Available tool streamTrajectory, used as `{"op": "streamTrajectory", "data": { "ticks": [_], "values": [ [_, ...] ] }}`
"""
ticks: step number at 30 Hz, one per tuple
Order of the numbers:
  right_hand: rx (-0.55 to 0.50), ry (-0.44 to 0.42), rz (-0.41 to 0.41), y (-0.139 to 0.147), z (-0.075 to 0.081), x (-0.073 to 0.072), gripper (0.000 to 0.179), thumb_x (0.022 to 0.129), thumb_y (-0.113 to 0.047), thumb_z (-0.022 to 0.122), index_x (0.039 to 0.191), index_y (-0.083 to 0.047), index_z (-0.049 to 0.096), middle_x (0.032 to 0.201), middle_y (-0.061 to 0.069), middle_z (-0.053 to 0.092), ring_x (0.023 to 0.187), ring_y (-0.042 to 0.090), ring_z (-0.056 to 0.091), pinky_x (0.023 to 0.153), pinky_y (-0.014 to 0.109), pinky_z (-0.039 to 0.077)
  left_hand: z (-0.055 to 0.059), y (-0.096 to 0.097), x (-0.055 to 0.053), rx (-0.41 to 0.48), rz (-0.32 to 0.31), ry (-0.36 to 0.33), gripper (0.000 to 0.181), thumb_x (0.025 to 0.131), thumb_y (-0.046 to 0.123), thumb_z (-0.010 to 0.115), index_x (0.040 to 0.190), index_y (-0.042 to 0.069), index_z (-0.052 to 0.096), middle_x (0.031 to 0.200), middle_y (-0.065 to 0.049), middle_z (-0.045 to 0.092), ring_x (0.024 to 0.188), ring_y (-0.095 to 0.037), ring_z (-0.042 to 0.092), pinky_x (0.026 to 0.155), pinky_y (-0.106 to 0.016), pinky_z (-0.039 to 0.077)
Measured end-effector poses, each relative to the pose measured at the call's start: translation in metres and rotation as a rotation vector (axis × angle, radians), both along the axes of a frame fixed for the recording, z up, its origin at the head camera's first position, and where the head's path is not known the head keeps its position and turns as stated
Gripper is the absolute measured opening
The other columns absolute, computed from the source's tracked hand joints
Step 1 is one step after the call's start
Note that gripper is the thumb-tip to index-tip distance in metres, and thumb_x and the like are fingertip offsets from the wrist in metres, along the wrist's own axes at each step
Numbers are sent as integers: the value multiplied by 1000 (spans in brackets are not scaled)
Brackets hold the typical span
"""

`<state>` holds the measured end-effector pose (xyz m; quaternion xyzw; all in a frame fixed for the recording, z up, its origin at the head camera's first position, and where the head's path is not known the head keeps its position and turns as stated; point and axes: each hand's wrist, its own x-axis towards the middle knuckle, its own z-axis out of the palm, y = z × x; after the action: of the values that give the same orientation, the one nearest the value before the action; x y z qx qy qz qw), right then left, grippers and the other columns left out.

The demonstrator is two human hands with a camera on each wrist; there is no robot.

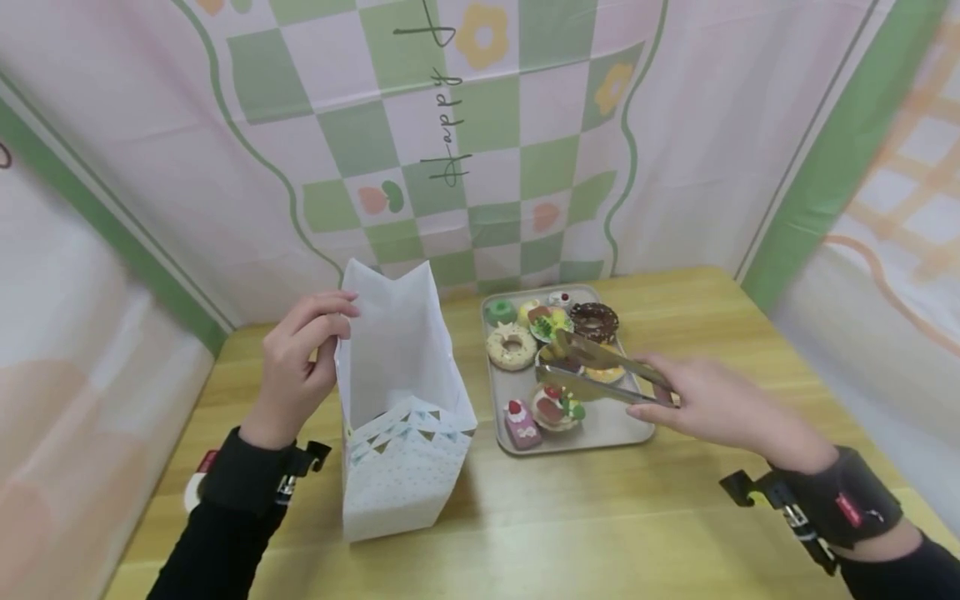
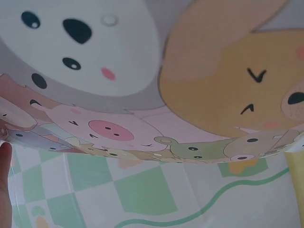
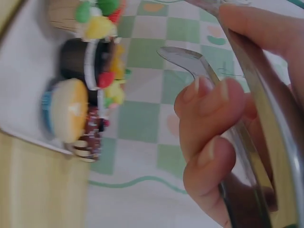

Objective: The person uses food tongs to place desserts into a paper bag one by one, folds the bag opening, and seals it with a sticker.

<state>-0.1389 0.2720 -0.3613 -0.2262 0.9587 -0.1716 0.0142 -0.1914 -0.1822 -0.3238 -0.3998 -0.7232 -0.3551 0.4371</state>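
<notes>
A white paper bag (image 1: 408, 467) stands upright with its mouth wide. My left hand (image 1: 298, 350) pinches its left rim, fingers over the edge. Printed cartoon animals cover the bag's side (image 2: 114, 128) in the left wrist view, where only a sliver of that hand (image 2: 4, 185) shows. Metal tongs (image 1: 600, 383) are gripped in my right hand (image 1: 720, 408), their two arms spread apart above the tray (image 1: 600, 433). In the right wrist view, my right hand's fingers (image 3: 204, 109) curl round the tongs (image 3: 280, 128). Nothing shows between the tips.
Toy pastries crowd the tray: a cream doughnut (image 1: 512, 347), a chocolate doughnut (image 1: 594, 320), a green ring (image 1: 501, 312), a pink cake slice (image 1: 522, 423) and a fruit-topped tart (image 1: 557, 408). Beyond the wooden table (image 1: 570, 517) hangs a checkered curtain (image 1: 480, 125).
</notes>
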Motion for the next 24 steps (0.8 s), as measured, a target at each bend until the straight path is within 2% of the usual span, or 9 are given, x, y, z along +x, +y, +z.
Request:
{"op": "streamTrajectory", "data": {
  "ticks": [5,11,14,17,21,24],
  "values": [
    [-30,-45,1,2,-17,7,63,93,-38,79,140,-2,58,71,-12,52,57,-1,41,50,20,40,-2,-1,2,13,42,-1,27,92,-16,44,79,0,62,103,-24,69,106,-40,65,106,-17,49],
    [-31,-79,-30,6,-30,13,66,92,-40,80,141,-2,57,71,-12,52,57,0,43,50,20,40,-2,-1,3,30,80,8,24,92,-11,49,81,0,67,94,-20,50,90,-36,44,86,-26,36],
    [-37,-83,-40,9,-35,15,64,91,-40,81,139,-3,58,71,-12,53,57,-1,43,50,20,40,0,-2,5,-4,79,-10,24,92,-11,49,83,0,69,91,-19,46,82,-31,40,76,-26,31],
    [-37,-84,-47,13,-41,16,63,90,-40,81,136,-4,58,73,-13,54,57,-2,43,50,20,41,3,-4,8,-60,76,-24,24,94,-10,49,86,-1,70,90,-18,51,76,-27,41,68,-28,32],
    [-27,-70,-46,15,-52,19,62,89,-41,82,134,-6,59,74,-16,54,58,-3,43,51,19,40,4,-5,13,-84,69,-36,25,93,-12,49,88,-1,70,93,-20,56,77,-27,47,70,-27,38],
    [-41,-54,-38,14,-58,20,59,89,-40,83,131,-5,60,74,-18,54,58,-5,42,51,19,40,3,-6,18,-74,55,-68,27,90,-16,48,91,-2,71,97,-21,57,82,-29,52,80,-17,45]
  ]
}}
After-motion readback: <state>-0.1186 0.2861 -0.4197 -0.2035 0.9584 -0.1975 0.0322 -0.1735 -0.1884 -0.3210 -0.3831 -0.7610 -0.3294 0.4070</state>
